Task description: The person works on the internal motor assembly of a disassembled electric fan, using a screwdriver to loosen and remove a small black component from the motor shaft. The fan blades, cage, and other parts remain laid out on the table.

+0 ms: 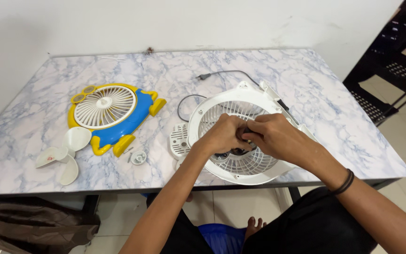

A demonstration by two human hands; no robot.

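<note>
A white fan housing (212,109) with a round grille lies on the marble-patterned table (38,117) near its front edge. Both hands meet over the grille's centre. My left hand (224,134) and my right hand (273,136) pinch a small dark part (243,132) at the hub; most of that part is hidden by my fingers. A black cord (226,73) runs from the housing toward the back of the table.
A yellow-and-blue fan front cover (111,115) lies at the left, a white three-blade propeller (64,153) beside it. A small round cap (138,157) and loose screws sit nearby. A white vented piece (179,140) lies next to the housing. A black rack (391,61) stands at the right.
</note>
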